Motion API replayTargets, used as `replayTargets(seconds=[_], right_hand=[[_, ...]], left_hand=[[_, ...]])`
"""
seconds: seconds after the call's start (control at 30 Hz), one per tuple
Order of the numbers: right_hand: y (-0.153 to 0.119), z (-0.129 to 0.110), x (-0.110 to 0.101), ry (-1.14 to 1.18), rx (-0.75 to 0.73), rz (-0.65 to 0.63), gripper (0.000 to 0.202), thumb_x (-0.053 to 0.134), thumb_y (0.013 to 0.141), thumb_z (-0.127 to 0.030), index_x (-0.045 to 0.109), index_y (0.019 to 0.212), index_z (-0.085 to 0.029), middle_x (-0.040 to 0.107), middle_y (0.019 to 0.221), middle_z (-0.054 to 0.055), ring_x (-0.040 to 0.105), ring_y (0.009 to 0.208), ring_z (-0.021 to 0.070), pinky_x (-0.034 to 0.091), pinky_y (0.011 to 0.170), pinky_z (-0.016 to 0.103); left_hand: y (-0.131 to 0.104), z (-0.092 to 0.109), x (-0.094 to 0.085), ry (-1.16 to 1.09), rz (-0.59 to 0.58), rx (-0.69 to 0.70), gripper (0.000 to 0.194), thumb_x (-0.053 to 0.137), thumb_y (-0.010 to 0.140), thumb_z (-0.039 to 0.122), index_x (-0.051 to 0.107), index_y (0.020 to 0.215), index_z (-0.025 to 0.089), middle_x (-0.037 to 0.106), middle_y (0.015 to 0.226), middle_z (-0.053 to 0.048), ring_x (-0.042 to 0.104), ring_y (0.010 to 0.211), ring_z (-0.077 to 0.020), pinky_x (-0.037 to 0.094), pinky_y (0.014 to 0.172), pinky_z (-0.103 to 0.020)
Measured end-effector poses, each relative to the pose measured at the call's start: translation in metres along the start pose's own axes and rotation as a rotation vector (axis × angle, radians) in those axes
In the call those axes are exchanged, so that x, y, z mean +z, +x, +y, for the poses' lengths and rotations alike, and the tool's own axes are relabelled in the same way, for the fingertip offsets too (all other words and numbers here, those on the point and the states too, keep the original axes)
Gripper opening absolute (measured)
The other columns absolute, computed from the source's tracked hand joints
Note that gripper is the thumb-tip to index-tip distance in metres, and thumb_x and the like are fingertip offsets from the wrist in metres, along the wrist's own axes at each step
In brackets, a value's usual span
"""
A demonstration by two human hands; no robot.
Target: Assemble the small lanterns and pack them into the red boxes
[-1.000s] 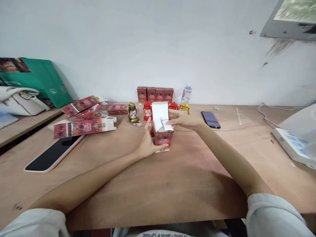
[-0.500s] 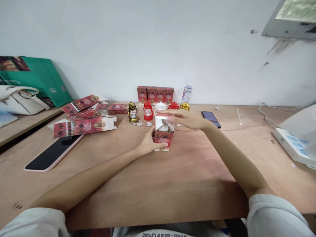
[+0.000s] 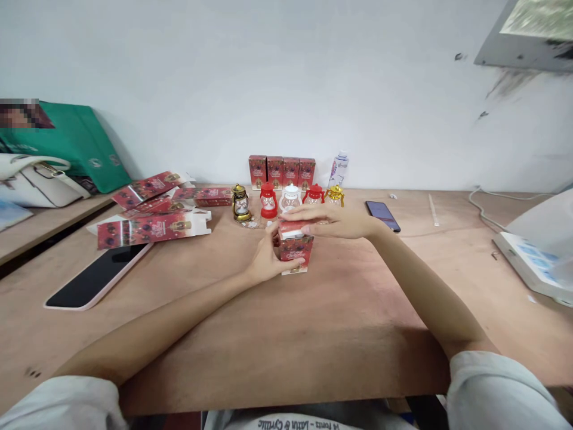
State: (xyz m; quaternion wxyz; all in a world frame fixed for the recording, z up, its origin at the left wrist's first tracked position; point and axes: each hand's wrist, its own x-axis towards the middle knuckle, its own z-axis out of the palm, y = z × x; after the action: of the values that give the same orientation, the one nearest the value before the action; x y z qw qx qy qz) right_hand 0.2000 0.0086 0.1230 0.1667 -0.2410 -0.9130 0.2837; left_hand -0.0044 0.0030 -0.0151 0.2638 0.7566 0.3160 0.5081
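Head view: one red printed carton (image 3: 296, 251), roughly upright at the counter (image 3: 358, 334); whether its base touches cannot be told. Left hand (image 3: 265, 261): grip wrapped around the carton's left side, thumb across its front, apparently to steady it. Right hand (image 3: 340, 221): fingers laid over its top flap (image 3: 290, 227), thumb at the flap's near edge, probably to control it; pinching or merely touching, cannot tell. Carton's position: inside the left grip, beneath the right fingers. Five lanterns (image 3: 268, 200) stand behind the carton, perhaps set in a row for reach.
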Motion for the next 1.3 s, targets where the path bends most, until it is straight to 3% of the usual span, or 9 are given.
replayTargets(seconds=[0.17,0.3,0.57,0.77,0.87,1.0,1.1,1.2,1.3], right_hand=[[0.000,-0.001,0.001,-0.085,-0.019,-0.024,0.043,0.049,0.095,-0.030,0.050,0.137,-0.035,0.048,0.147,0.002,0.053,0.126,0.0185,0.047,0.099,0.036],[0.001,0.004,0.002,-0.120,0.004,0.016,0.042,0.048,0.096,-0.033,0.049,0.138,-0.035,0.046,0.148,0.002,0.047,0.132,0.0208,0.044,0.103,0.039],[0.000,-0.001,0.006,-0.226,-0.001,-0.027,0.039,0.044,0.097,-0.037,0.052,0.136,-0.036,0.046,0.145,0.004,0.046,0.132,0.0211,0.038,0.109,0.041],[0.000,-0.003,0.017,-0.346,0.020,-0.015,0.046,0.056,0.090,-0.044,0.051,0.136,-0.040,0.039,0.150,0.004,0.040,0.135,0.0279,0.035,0.111,0.049],[0.001,0.004,0.019,-0.359,0.002,0.014,0.047,0.058,0.090,-0.039,0.050,0.136,-0.039,0.043,0.145,0.006,0.045,0.131,0.0273,0.039,0.107,0.049],[-0.003,0.012,0.001,-0.267,-0.027,0.148,0.045,0.066,0.084,-0.039,0.059,0.128,-0.037,0.057,0.128,0.006,0.056,0.116,0.0251,0.045,0.102,0.048],[-0.014,0.018,-0.027,-0.146,-0.041,0.387,0.047,0.069,0.081,-0.041,0.061,0.127,-0.034,0.061,0.127,0.004,0.054,0.121,0.0253,0.044,0.105,0.047],[-0.019,0.026,-0.058,-0.124,0.013,0.691,0.058,0.070,0.078,-0.044,0.053,0.133,-0.035,0.053,0.136,0.003,0.050,0.126,0.0271,0.048,0.101,0.046],[-0.005,0.042,-0.082,-0.274,0.068,0.801,0.071,0.070,0.076,-0.042,0.039,0.140,-0.035,0.041,0.144,0.005,0.042,0.132,0.0300,0.051,0.095,0.047]], left_hand=[[0.000,0.003,0.000,0.023,0.009,0.024,0.098,0.080,0.066,0.042,0.018,0.140,0.024,0.046,0.137,-0.017,0.052,0.126,-0.0301,0.050,0.098,-0.048],[0.002,0.008,0.001,-0.064,0.026,-0.046,0.112,0.081,0.064,0.042,0.006,0.144,0.024,0.048,0.137,-0.019,0.052,0.126,-0.0308,0.050,0.098,-0.048],[0.005,0.004,-0.002,0.012,-0.026,-0.160,0.095,0.083,0.059,0.040,0.033,0.138,0.017,0.055,0.132,-0.017,0.056,0.121,-0.0328,0.047,0.100,-0.052],[0.008,0.000,-0.002,-0.116,-0.104,-0.179,0.076,0.081,0.063,0.040,0.047,0.125,0.012,0.060,0.126,-0.017,0.058,0.118,-0.0316,0.048,0.099,-0.050],[0.010,0.001,-0.001,-0.167,-0.153,-0.207,0.072,0.080,0.064,0.042,0.050,0.122,0.013,0.059,0.129,-0.016,0.055,0.122,-0.0315,0.047,0.100,-0.049],[0.011,0.003,-0.002,-0.002,-0.314,-0.213,0.077,0.076,0.070,0.044,0.043,0.133,0.014,0.055,0.134,-0.016,0.056,0.122,-0.0315,0.046,0.101,-0.049],[0.010,0.005,-0.004,0.286,-0.420,-0.121,0.059,0.068,0.077,0.037,0.049,0.128,0.014,0.056,0.131,-0.017,0.054,0.122,-0.0321,0.043,0.104,-0.051],[0.007,0.004,-0.004,0.438,-0.507,0.016,0.039,0.058,0.084,0.032,0.056,0.120,0.016,0.058,0.128,-0.015,0.053,0.122,-0.0292,0.042,0.105,-0.049],[0.004,0.004,-0.002,0.506,-0.534,0.106,0.034,0.053,0.087,0.031,0.059,0.117,0.016,0.058,0.129,-0.015,0.052,0.124,-0.0291,0.041,0.105,-0.048]])
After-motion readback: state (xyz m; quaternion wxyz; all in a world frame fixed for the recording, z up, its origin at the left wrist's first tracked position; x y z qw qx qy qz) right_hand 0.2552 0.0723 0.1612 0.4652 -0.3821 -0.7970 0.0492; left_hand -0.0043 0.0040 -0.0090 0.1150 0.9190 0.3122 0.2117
